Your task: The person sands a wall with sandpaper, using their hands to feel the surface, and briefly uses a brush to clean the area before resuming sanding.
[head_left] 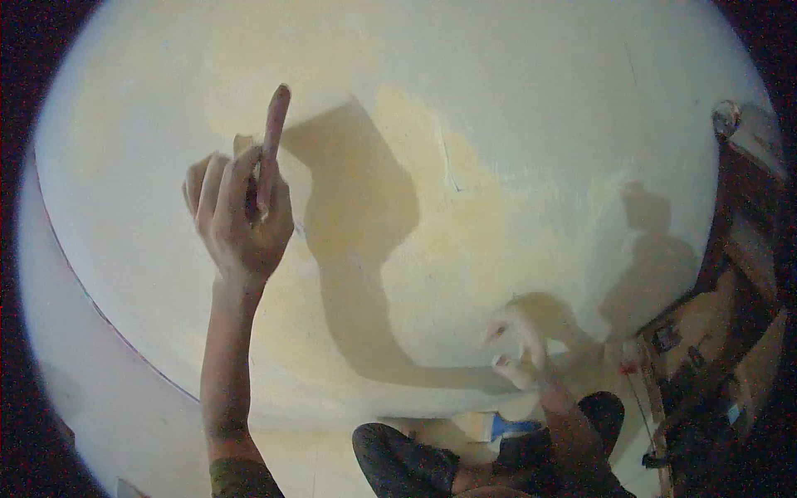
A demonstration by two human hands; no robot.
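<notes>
My left hand (245,203) is raised in front of a pale wall (540,108) with yellowish patches. Its fingers are closed round a thin, reddish-brown flat tool (275,141), seen nearly edge-on. A broad, square-cornered shadow falls on the wall to its right. Lower right, my right hand (521,347) is near the wall, whitish and somewhat blurred, with curled fingers and thumb apart and nothing visible between them. Below it lies a blue-handled tool (508,427) with a pale end, beside my dark-clothed legs (403,461).
Wooden pieces (697,332) and dark clutter stand at the right edge. Higher up there is a round, shiny object (726,119). A thin dark line curves down the left side of the wall. Shadows cover parts of the wall around both hands.
</notes>
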